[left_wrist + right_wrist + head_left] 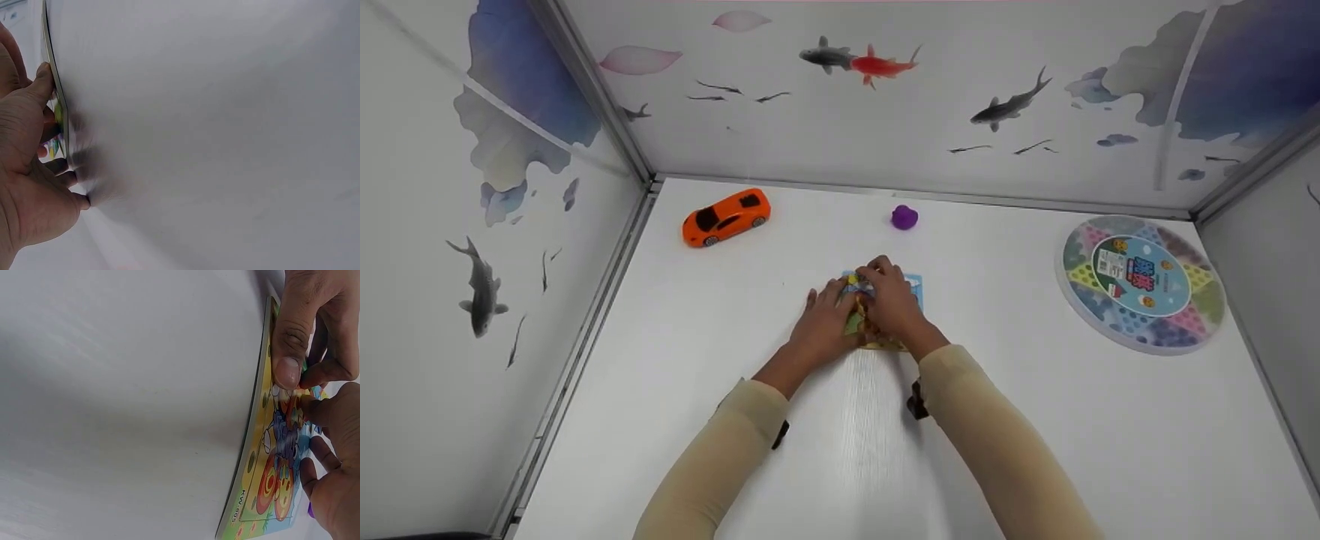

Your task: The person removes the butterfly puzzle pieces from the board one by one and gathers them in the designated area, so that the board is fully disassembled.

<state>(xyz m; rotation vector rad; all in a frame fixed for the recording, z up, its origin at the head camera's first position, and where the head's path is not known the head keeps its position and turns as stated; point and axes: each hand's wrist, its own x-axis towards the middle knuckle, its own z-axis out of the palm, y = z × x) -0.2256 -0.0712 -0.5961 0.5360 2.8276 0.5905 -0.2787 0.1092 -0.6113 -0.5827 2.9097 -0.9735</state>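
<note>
A flat picture puzzle [916,285] with a blue top edge lies on the white table under both hands. The right wrist view shows its yellow border and a cartoon butterfly [286,439], with "KW-805" printed near a corner. My left hand [825,326] holds the puzzle's left side, its thumb [288,371] over the board and its fingers at the edge. My right hand [894,300] bends over the middle of the picture, pinching a small colourful puzzle piece mostly hidden by the fingers.
An orange toy car [727,217] stands at the back left. Behind the puzzle is a small purple duck [904,217]. A round, clear-lidded Chinese checkers box [1140,285] lies at the right. Panels with painted fish [877,66] wall in the back and sides.
</note>
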